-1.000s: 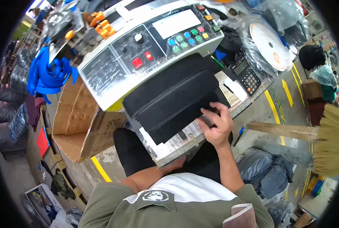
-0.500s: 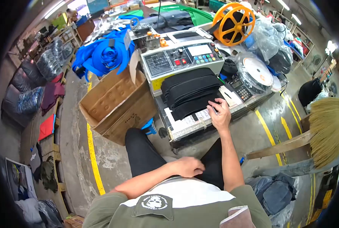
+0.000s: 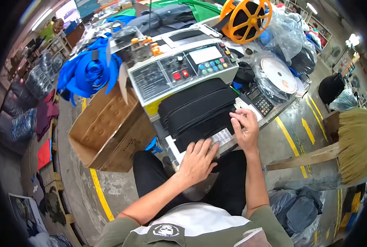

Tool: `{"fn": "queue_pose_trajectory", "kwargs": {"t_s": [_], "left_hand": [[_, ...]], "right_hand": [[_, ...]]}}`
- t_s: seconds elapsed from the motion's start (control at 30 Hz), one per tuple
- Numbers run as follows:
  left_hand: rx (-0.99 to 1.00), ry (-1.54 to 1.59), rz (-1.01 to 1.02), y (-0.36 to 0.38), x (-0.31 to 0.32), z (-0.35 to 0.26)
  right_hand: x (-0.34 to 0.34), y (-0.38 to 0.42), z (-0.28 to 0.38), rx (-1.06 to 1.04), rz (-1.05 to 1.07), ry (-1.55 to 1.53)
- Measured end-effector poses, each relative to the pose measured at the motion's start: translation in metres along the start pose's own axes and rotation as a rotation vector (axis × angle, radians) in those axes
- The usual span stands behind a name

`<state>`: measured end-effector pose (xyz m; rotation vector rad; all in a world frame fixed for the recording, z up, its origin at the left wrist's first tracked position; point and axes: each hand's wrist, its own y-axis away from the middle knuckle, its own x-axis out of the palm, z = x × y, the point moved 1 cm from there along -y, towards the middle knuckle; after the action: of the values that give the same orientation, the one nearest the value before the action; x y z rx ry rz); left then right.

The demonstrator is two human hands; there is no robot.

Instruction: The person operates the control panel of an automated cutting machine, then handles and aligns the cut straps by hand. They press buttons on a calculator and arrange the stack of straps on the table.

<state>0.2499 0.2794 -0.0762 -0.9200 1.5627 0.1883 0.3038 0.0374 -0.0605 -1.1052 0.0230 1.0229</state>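
A stack of black fabric strips lies on the front of a grey machine with a control panel of coloured buttons and a small screen. My left hand is open, palm down, its spread fingertips at the near edge of the stack, beside a white printed label on the machine bed. At the stack's right edge is my right hand, its fingers loosely bent and thumb apart from them. A calculator sits just beyond the right hand.
An open cardboard box stands left of the machine, with a blue webbing roll above it. An orange reel and a plastic-wrapped white disc are at the back right. A straw broom leans at the right.
My left hand has come up from my lap to the near edge of the black stack. My right hand stays by its right edge. The view has moved closer to the machine.
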Motion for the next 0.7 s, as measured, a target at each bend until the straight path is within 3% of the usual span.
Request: {"fn": "queue_pose_trajectory", "kwargs": {"t_s": [0.17,0.3,0.53,0.7], "left_hand": [[-0.018,0.167,0.072,-0.002,0.007,0.011],[-0.02,0.081,-0.05,-0.001,0.001,0.009],[-0.17,0.036,0.191,-0.005,-0.006,0.0],[-0.184,-0.074,0.187,0.003,0.003,-0.005]], "right_hand": [[0.011,-0.094,-0.004,-0.259,0.002,0.005],[0.047,-0.157,-0.025,-0.323,0.04,0.038],[0.075,-0.182,-0.04,-0.381,0.154,0.051],[0.077,-0.186,-0.034,-0.459,0.131,0.136]]}}
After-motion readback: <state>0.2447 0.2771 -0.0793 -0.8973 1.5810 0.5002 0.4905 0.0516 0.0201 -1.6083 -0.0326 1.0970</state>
